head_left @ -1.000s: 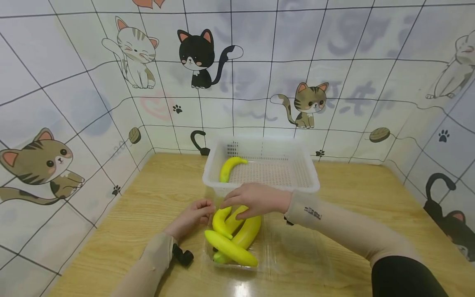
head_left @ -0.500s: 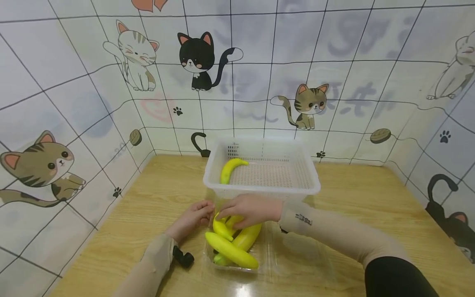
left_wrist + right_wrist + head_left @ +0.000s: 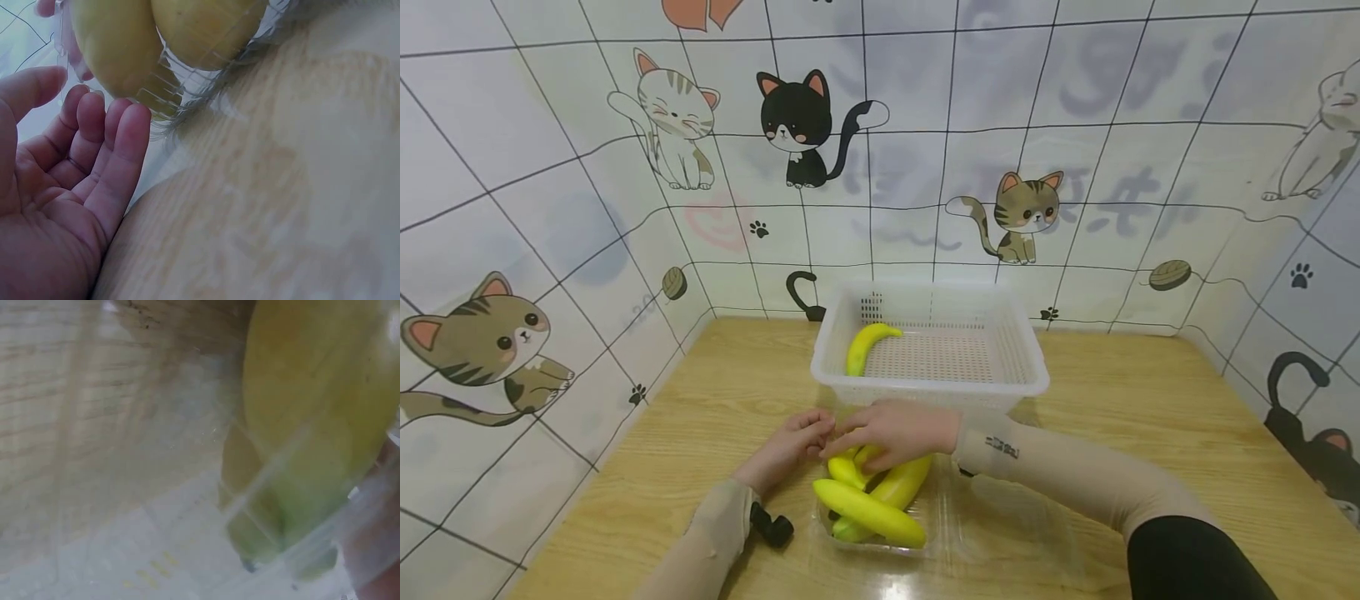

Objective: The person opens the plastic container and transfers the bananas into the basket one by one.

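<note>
Clear box (image 3: 934,515): it stands on my wooden table (image 3: 737,375) with bananas (image 3: 871,512) piled inside, at six o'clock from the white basket (image 3: 1030,377).
Left hand (image 3: 786,448): beside the box's ten o'clock, fingers loosely curved, thumb apart; my left wrist view alone bares the palm.
Right hand (image 3: 891,433): over the pile's twelve o'clock end; whether it grips, I cannot tell.
Right wrist view: greenish ends at five o'clock, through plastic.
Head view alone: a lone banana (image 3: 862,350) at the basket's nine o'clock.

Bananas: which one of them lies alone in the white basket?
The curved banana at left inside the basket; the others lie in the clear container.
</note>
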`<action>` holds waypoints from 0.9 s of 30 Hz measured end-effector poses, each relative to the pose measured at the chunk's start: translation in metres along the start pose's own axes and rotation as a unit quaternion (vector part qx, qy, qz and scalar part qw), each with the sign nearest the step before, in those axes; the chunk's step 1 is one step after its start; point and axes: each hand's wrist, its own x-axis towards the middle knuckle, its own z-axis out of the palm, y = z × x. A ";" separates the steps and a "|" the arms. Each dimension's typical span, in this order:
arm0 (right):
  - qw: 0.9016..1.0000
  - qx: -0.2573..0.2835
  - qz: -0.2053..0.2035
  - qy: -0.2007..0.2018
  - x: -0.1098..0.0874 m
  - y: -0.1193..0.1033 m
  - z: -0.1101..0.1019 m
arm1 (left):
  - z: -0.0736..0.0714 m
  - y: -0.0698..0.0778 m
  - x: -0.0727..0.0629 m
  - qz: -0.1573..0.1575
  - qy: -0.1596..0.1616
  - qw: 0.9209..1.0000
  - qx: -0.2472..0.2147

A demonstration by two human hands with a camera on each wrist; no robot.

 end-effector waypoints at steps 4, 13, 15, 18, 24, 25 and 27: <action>1.000 0.002 -0.001 0.001 0.000 -0.001 0.000 | -0.001 -0.002 0.000 -0.001 0.000 1.000 0.000; 1.000 0.007 -0.007 0.023 0.000 -0.001 0.003 | -0.001 -0.004 0.002 0.013 -0.017 1.000 -0.012; 1.000 0.013 -0.009 0.025 0.000 0.000 0.003 | -0.001 -0.003 0.002 0.017 -0.019 1.000 -0.012; 0.999 0.017 -0.009 0.026 0.000 0.001 0.004 | -0.001 -0.003 0.002 0.018 -0.019 1.000 -0.014; 0.999 0.023 -0.011 0.030 0.001 0.002 0.006 | 0.000 -0.002 0.002 0.018 -0.017 1.000 -0.019; 0.999 0.024 -0.012 0.031 0.001 0.002 0.006 | 0.000 -0.002 0.002 0.019 -0.018 1.000 -0.018; 0.999 0.028 -0.017 0.033 0.001 0.003 0.006 | 0.000 -0.001 0.001 0.020 -0.018 0.999 -0.018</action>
